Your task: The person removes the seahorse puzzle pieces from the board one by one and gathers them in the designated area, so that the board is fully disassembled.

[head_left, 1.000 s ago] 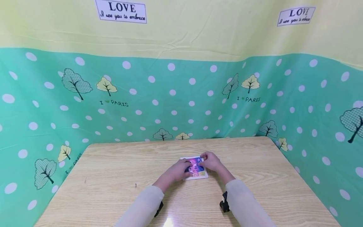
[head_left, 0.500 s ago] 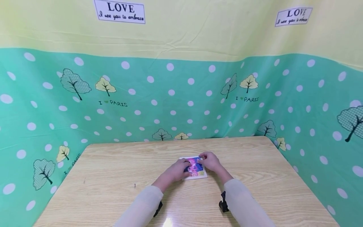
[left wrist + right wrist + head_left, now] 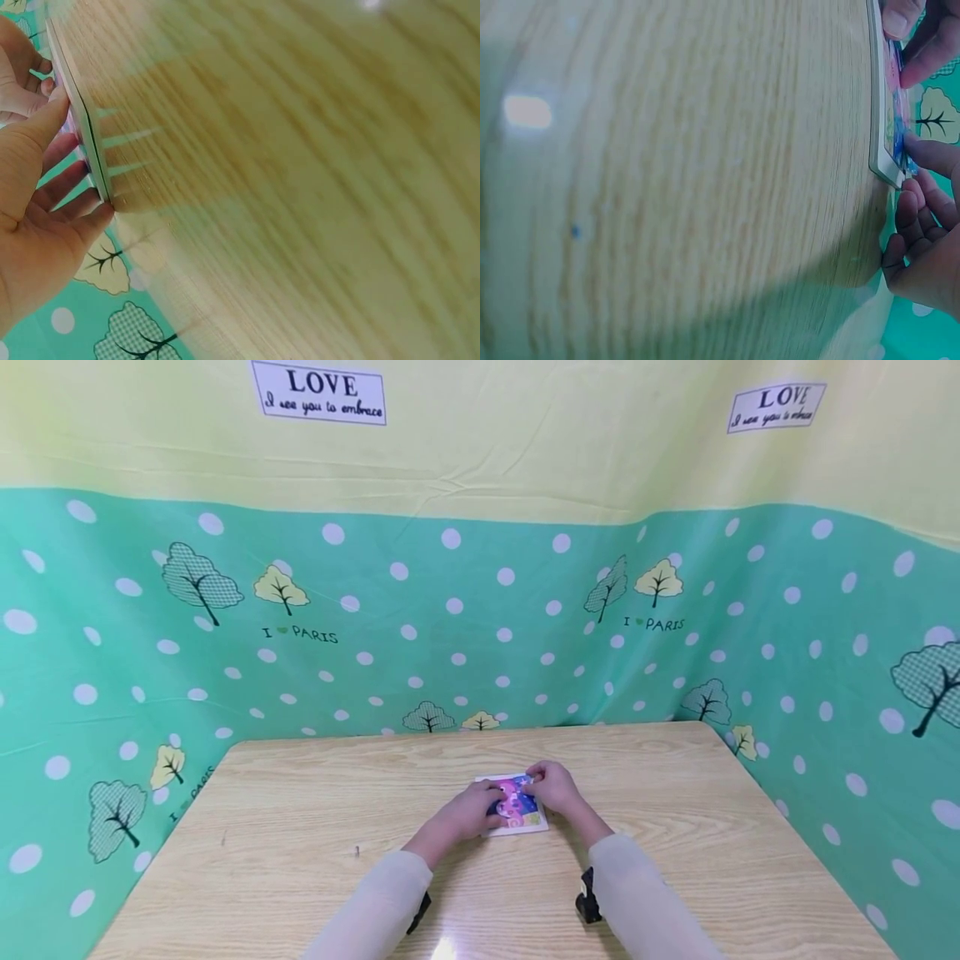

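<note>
Head view: little has shifted, so work seems steady: left hand (image 3: 467, 810) rests across the left of a picture board (image 3: 516, 811), right hand (image 3: 557, 788) pinching its far-right corner.

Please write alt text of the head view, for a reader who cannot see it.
A person's left hand holds the left side of a white-edged, pink and blue picture board on a wooden table, while the right hand pinches at its far right corner. Behind hangs a yellow and green curtain printed with trees and dots.
</note>
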`<state>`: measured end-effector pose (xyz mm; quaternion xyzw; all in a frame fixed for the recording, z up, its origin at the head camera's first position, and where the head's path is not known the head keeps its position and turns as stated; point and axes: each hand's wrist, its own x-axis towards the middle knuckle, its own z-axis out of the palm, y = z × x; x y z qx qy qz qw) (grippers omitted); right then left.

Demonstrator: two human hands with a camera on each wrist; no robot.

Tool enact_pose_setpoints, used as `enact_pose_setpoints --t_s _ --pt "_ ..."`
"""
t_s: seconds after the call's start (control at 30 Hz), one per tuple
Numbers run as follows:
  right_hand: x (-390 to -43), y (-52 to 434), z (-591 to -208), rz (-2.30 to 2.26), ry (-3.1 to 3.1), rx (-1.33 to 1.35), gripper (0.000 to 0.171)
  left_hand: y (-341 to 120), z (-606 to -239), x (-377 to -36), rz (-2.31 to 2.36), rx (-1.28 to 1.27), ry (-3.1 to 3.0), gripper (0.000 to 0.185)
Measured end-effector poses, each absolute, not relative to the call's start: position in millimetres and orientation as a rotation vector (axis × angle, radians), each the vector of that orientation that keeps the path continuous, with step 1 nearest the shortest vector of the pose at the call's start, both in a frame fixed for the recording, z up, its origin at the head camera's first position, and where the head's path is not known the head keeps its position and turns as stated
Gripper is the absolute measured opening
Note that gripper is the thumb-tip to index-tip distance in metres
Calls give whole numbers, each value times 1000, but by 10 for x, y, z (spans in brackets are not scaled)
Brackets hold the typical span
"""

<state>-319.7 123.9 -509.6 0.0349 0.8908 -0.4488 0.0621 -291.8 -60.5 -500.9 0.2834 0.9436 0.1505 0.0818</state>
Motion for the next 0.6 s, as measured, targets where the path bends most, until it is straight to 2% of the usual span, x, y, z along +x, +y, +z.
enact_pose_setpoints --t_s 0.6 --pt "-3205 1268 -5112 -1438 2701 130 21 -595 -5018 -2922 460 803 2813 48"
